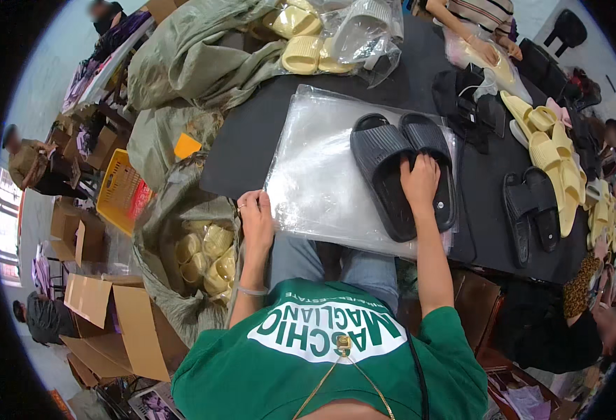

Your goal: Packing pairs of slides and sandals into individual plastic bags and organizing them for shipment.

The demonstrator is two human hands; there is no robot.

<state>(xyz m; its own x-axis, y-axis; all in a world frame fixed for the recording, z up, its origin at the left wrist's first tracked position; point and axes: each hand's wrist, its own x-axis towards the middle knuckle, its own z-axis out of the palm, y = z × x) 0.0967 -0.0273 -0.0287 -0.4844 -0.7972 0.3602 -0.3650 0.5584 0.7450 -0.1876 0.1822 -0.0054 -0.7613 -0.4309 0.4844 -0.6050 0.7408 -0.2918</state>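
Note:
A pair of black slide sandals (386,150) lies side by side on a stack of clear plastic bags (315,168) in front of me. My right hand (421,180) is closed on the pair, its fingers at the inner edges where the two slides meet, below the straps. At the near left edge of the stack, my left hand (255,215) has its fingers curled together on the rim of a plastic bag. How many bag layers it pinches cannot be made out.
The stack rests on a black table (241,150). Black slides (530,213) and yellow slides (556,164) lie at the right. A sack (171,241) with bagged yellow slides stands left, near a yellow crate (117,189). Across the table, another person's hands (486,50) handle a bagged item.

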